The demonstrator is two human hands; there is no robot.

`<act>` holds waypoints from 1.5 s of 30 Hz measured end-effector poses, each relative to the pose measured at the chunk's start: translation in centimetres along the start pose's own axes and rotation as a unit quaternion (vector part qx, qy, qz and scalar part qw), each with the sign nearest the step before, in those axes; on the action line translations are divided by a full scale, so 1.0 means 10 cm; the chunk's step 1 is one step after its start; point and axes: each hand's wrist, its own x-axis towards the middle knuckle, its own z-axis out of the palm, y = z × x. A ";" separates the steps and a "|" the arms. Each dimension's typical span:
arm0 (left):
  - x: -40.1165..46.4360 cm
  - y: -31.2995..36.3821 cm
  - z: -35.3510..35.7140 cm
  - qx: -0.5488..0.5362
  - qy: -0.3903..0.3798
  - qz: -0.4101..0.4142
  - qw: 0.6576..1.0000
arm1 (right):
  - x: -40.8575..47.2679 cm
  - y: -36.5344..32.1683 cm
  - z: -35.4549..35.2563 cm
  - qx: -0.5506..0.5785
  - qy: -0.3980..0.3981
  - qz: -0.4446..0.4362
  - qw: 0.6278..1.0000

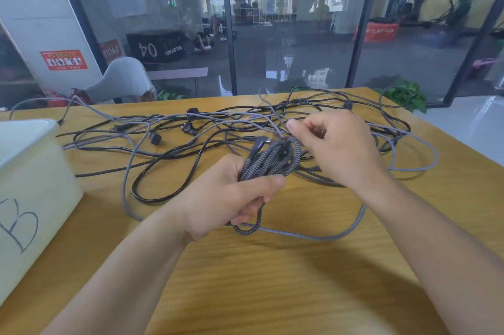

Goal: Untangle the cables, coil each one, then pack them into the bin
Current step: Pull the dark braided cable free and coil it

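Left hand: we clamp the grey-and-black braided cable coil in our fist, above the wooden table.
Right hand: pinching that cable's loose strand beside the coil.
Tangle of black and grey cables: sprawled behind (still knotted).
White plastic bin: far left, marked "B".

- Braided grey cable coil: bundled loops held above the desk's middle, angled plug sticking up.
- Tangled cables: black and grey, sprawled loose toward the desk's far edge.
- White bin: at the desk's left edge, marked "B".
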 end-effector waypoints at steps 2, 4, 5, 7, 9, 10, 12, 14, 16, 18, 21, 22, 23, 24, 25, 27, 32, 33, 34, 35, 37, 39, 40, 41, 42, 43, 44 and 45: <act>0.03 -0.04 0.03 0.035 0.024 -0.010 0.999 | -0.01 -0.04 -0.04 0.019 -0.040 0.007 0.999; 0.05 -0.07 0.05 0.073 0.054 -0.010 0.996 | -0.02 -0.06 -0.06 0.025 -0.071 0.006 0.997; 0.06 -0.08 0.07 0.095 0.068 -0.005 0.993 | -0.02 -0.07 -0.06 0.023 -0.081 0.002 0.996; 0.07 -0.09 0.11 0.149 0.097 0.008 0.984 | -0.02 -0.06 -0.07 0.010 -0.089 -0.018 0.996; 0.09 -0.11 0.13 0.201 0.135 0.014 0.970 | -0.02 -0.06 -0.09 -0.013 -0.083 -0.046 0.995; 0.10 -0.13 0.13 0.218 0.157 0.012 0.963 | -0.03 -0.06 -0.11 -0.021 -0.077 -0.056 0.995; 0.12 -0.19 0.10 0.231 0.198 0.011 0.952 | -0.04 -0.08 -0.14 -0.026 -0.064 -0.076 0.995; 0.12 -0.23 0.06 0.227 0.230 0.026 0.946 | -0.05 -0.08 -0.15 -0.015 -0.058 -0.088 0.994; 0.12 -0.23 0.03 0.219 0.249 0.035 0.943 | -0.05 -0.04 -0.14 0.022 -0.073 -0.076 0.994; 0.13 -0.27 -0.01 0.204 0.261 0.027 0.943 | -0.03 0.04 -0.09 0.032 -0.072 -0.083 0.993; 0.14 -0.31 -0.04 0.182 0.269 0.016 0.946 | -0.02 0.13 0.02 0.014 -0.003 -0.120 0.993; 0.14 -0.31 -0.05 0.176 0.273 0.013 0.946 | -0.02 0.16 0.05 -0.010 0.037 -0.140 0.989; 0.15 -0.30 -0.06 0.172 0.281 0.013 0.944 | -0.01 0.19 0.07 -0.038 0.079 -0.160 0.983; 0.14 -0.29 -0.08 0.166 0.294 0.012 0.941 | -0.01 0.22 0.07 -0.060 0.113 -0.176 0.976; 0.14 -0.28 -0.13 0.153 0.310 0.008 0.938 | 0.01 0.23 0.05 -0.068 0.134 -0.184 0.972; 0.11 -0.30 -0.27 0.113 0.345 -0.001 0.932 | 0.03 0.22 0.00 -0.044 0.141 -0.174 0.974; 0.08 -0.32 -0.41 0.066 0.368 -0.016 0.927 | -0.09 -0.05 0.07 0.196 -0.064 -0.047 0.977; 0.08 -0.31 -0.38 0.058 0.359 -0.011 0.932 | -0.11 -0.10 0.11 0.221 -0.113 -0.027 0.968; 0.09 -0.30 -0.36 0.054 0.349 -0.004 0.935 | -0.12 -0.11 0.15 0.230 -0.150 -0.013 0.961; 0.09 -0.29 -0.33 0.051 0.342 0.003 0.938 | -0.12 -0.10 0.17 0.231 -0.176 0.002 0.957; 0.09 -0.29 -0.32 0.047 0.340 0.015 0.939 | -0.11 -0.04 0.18 0.208 -0.207 0.033 0.955; 0.09 -0.29 -0.34 0.038 0.347 0.025 0.937 | -0.08 0.07 0.16 0.129 -0.234 0.053 0.962; 0.09 -0.30 -0.36 0.031 0.351 0.029 0.935 | -0.06 0.11 0.15 0.087 -0.241 0.060 0.965; 0.09 -0.30 -0.38 0.023 0.355 0.032 0.934 | -0.04 0.14 0.13 0.058 -0.242 0.069 0.966; 0.09 -0.31 -0.39 0.016 0.357 0.036 0.933 | -0.03 0.17 0.11 0.040 -0.241 0.075 0.967; 0.08 -0.31 -0.40 0.010 0.358 0.040 0.933 | -0.02 0.20 0.08 0.024 -0.246 0.078 0.966; 0.08 -0.31 -0.41 0.008 0.358 0.043 0.933 | -0.01 0.23 0.05 0.009 -0.264 0.076 0.962; 0.08 -0.31 -0.42 0.008 0.359 0.046 0.932 | 0.00 0.25 0.01 -0.003 -0.291 0.068 0.954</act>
